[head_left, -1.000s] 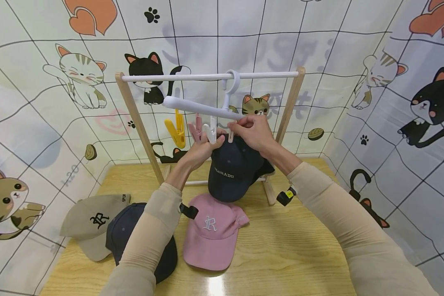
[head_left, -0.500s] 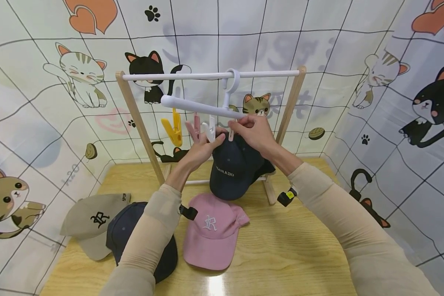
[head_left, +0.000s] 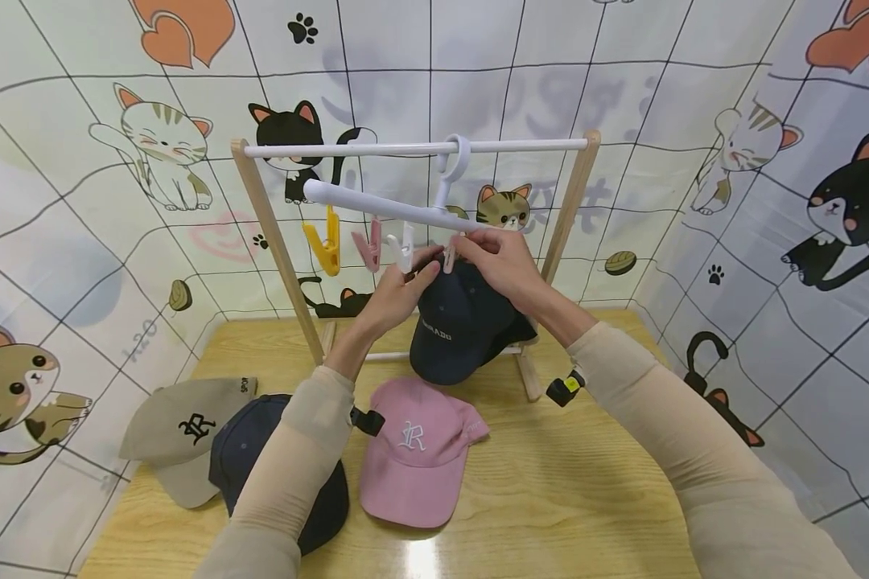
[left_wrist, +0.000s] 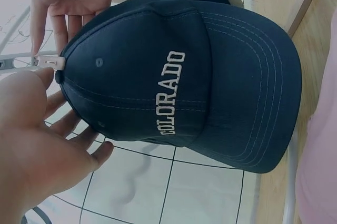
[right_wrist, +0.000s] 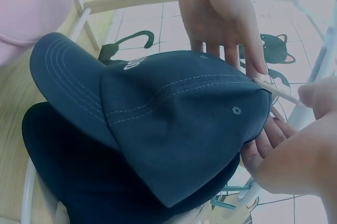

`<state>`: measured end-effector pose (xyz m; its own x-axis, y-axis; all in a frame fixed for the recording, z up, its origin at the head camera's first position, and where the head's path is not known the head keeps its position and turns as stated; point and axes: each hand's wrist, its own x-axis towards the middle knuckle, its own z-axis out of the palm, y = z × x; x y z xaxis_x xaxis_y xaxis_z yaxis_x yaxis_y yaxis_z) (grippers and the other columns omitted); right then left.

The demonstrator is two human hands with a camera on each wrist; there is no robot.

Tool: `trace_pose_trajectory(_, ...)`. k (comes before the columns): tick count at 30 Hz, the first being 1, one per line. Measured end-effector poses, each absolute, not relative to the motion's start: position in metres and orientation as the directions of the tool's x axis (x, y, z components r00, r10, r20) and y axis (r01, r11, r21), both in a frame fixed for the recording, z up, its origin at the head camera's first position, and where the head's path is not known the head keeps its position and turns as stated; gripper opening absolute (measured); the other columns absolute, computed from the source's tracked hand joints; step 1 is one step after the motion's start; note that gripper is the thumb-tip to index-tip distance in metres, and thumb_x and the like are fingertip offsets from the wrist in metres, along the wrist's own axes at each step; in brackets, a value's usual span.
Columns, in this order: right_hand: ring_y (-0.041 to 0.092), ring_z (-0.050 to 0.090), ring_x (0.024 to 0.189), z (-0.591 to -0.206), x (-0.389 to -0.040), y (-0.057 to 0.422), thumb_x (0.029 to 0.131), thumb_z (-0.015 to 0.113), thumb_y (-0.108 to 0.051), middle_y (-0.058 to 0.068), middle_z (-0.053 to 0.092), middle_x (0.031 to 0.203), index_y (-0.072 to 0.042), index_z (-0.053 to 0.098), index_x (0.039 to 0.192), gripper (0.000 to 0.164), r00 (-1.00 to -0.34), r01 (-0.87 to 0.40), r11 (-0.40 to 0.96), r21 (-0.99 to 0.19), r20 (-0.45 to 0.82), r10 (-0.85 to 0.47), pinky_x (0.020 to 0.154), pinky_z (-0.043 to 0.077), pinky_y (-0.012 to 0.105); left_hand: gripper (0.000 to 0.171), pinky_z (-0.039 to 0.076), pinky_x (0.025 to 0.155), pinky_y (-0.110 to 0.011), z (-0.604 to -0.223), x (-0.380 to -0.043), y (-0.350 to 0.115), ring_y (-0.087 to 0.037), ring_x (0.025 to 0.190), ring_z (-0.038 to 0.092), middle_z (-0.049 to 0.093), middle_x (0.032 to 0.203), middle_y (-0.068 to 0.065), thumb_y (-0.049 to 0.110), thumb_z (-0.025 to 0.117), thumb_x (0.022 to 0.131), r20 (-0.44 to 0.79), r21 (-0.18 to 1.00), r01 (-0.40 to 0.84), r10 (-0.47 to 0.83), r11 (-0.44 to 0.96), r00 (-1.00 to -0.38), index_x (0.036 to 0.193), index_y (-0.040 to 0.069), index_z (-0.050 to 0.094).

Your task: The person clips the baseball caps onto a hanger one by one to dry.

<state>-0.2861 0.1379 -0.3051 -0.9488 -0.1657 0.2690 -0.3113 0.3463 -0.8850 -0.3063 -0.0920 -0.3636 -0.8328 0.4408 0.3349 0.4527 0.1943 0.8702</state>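
A dark navy cap (head_left: 449,322) lettered COLORADO hangs crown up below a pale lilac hanger (head_left: 384,205). My left hand (head_left: 397,296) pinches the top of its crown, thumb in front and fingers behind. My right hand (head_left: 505,264) pinches a pale pink clothespin (head_left: 450,256) whose lower end sits at the crown's tip. In the left wrist view this clothespin (left_wrist: 51,62) meets the cap's top (left_wrist: 116,66). From the right wrist side, a second dark cap (right_wrist: 131,187) shows behind the first; how it is held is hidden.
Yellow (head_left: 323,244), pink (head_left: 369,245) and white (head_left: 403,248) clothespins dangle from the hanger's left part. The hanger hooks over a white rack bar (head_left: 376,150). On the table (head_left: 550,498) lie a pink cap (head_left: 413,458), a navy cap (head_left: 249,442) and a beige cap (head_left: 166,418).
The hanger's left end has swung left and slightly up, carrying the yellow, pink and white clothespins left. The lettered cap has risen a little. Both hands keep their grips.
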Motion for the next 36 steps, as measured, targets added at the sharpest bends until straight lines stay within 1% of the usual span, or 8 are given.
trace_pose_trajectory(3, 0.028, 0.075, 0.123, -0.305, -0.285, 0.139, 0.113, 0.07, -0.038, 0.019, 0.082, 0.131, -0.004, 0.08, 0.134, 0.041, -0.951, -0.301, 0.335, -0.893, 0.256, -0.175, 0.112, 0.059, 0.044, 0.057, 0.033, 0.138, -0.062, -0.363, -0.303, -0.095, -0.031, 0.171, 0.039, 0.044, 0.181, -0.008, 0.039, 0.054, 0.121, 0.32, 0.837, 0.468, 0.441, 0.283, -0.838, 0.174, 0.02, 0.046)
trace_pose_trajectory(7, 0.031, 0.072, 0.135, -0.305, -0.282, 0.14, 0.114, 0.068, -0.038, 0.019, 0.079, 0.141, -0.005, 0.076, 0.142, 0.043, -0.951, -0.29, 0.33, -0.898, 0.233, -0.203, 0.122, 0.054, 0.051, 0.062, 0.033, 0.138, -0.063, -0.364, -0.297, -0.1, -0.029, 0.174, 0.034, 0.036, 0.186, -0.003, 0.043, 0.053, 0.121, 0.303, 0.793, 0.486, 0.454, 0.368, -0.838, 0.178, 0.028, 0.036)
trace_pose_trajectory(11, 0.032, 0.065, 0.148, -0.306, -0.281, 0.141, 0.116, 0.066, -0.036, 0.017, 0.073, 0.152, -0.006, 0.072, 0.148, 0.045, -0.946, -0.29, 0.312, -0.905, 0.221, -0.239, 0.131, 0.047, 0.054, 0.065, 0.03, 0.139, -0.063, -0.366, -0.29, -0.105, -0.026, 0.176, 0.029, 0.031, 0.188, 0.003, 0.045, 0.055, 0.119, 0.296, 0.776, 0.487, 0.45, 0.401, -0.842, 0.179, 0.035, 0.032)
trace_pose_trajectory(15, 0.033, 0.063, 0.15, -0.308, -0.282, 0.142, 0.116, 0.066, -0.034, 0.015, 0.069, 0.156, -0.007, 0.071, 0.15, 0.044, -0.939, -0.302, 0.296, -0.906, 0.229, -0.257, 0.132, 0.046, 0.054, 0.067, 0.028, 0.14, -0.062, -0.368, -0.283, -0.109, -0.025, 0.176, 0.028, 0.032, 0.187, 0.004, 0.049, 0.056, 0.118, 0.287, 0.766, 0.478, 0.435, 0.43, -0.853, 0.179, 0.037, 0.031)
trace_pose_trajectory(21, 0.033, 0.062, 0.153, -0.31, -0.281, 0.145, 0.116, 0.065, -0.035, 0.013, 0.066, 0.161, -0.01, 0.067, 0.155, 0.046, -0.937, -0.292, 0.287, -0.912, 0.212, -0.279, 0.132, 0.046, 0.055, 0.07, 0.029, 0.14, -0.06, -0.374, -0.272, -0.116, -0.027, 0.175, 0.031, 0.036, 0.186, 0.0, 0.049, 0.056, 0.117, 0.28, 0.743, 0.482, 0.438, 0.464, -0.854, 0.179, 0.027, 0.033)
trace_pose_trajectory(29, 0.032, 0.062, 0.154, -0.313, -0.281, 0.147, 0.116, 0.064, -0.042, 0.01, 0.064, 0.165, -0.016, 0.063, 0.161, 0.051, -0.938, -0.293, 0.329, -0.898, 0.203, -0.281, 0.132, 0.045, 0.056, 0.066, 0.032, 0.137, -0.066, -0.389, -0.251, -0.131, -0.036, 0.172, 0.037, 0.04, 0.183, -0.01, 0.044, 0.057, 0.118, 0.26, 0.724, 0.495, 0.475, 0.48, -0.841, 0.176, 0.017, 0.04)
trace_pose_trajectory(32, 0.033, 0.061, 0.155, -0.314, -0.28, 0.148, 0.117, 0.064, -0.04, 0.012, 0.063, 0.165, -0.016, 0.06, 0.163, 0.052, -0.933, -0.303, 0.317, -0.899, 0.213, -0.289, 0.132, 0.046, 0.055, 0.062, 0.032, 0.138, -0.064, -0.395, -0.243, -0.136, -0.035, 0.17, 0.039, 0.045, 0.18, -0.011, 0.04, 0.058, 0.118, 0.261, 0.726, 0.498, 0.48, 0.475, -0.838, 0.173, 0.015, 0.044)
trace_pose_trajectory(36, 0.033, 0.057, 0.159, -0.315, -0.277, 0.149, 0.117, 0.064, -0.035, 0.014, 0.056, 0.171, -0.015, 0.053, 0.168, 0.056, -0.933, -0.31, 0.314, -0.898, 0.224, -0.282, 0.132, 0.046, 0.055, 0.06, 0.035, 0.137, -0.061, -0.405, -0.233, -0.141, -0.035, 0.168, 0.043, 0.05, 0.176, -0.011, 0.036, 0.06, 0.118, 0.267, 0.707, 0.513, 0.488, 0.488, -0.831, 0.171, 0.013, 0.048)
